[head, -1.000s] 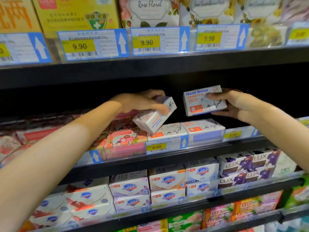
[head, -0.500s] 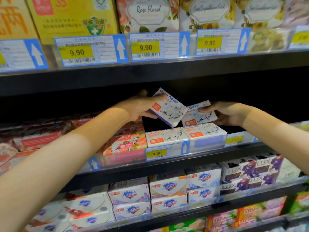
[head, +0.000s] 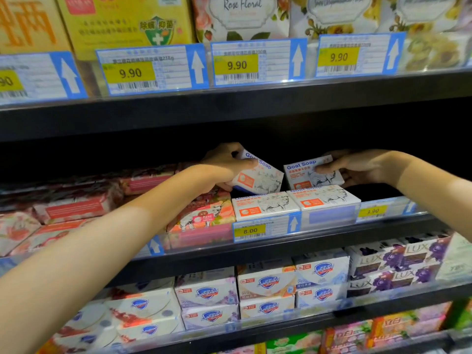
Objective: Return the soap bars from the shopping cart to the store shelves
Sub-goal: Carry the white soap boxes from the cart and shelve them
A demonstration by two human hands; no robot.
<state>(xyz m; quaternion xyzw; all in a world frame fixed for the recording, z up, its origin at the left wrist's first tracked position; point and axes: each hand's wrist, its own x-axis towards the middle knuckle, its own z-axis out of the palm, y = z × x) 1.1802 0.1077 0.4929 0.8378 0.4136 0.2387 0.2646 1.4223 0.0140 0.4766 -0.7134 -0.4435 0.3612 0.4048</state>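
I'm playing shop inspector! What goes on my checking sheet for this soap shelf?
Surface: black middle shelf, 8.00 price tag on its front.
Job's things: left Goat Soap box, tilted, and right Goat Soap box, both held over two shelved Goat Soap boxes; cart not in view.
Clutter: nothing seen.
Hands: left hand grips the left Goat Soap box; right hand holds the right Goat Soap box.
Cables: nothing seen.
Surroundings: pink floral boxes alongside; Safeguard boxes and Lux boxes below; Rose Floral box above.
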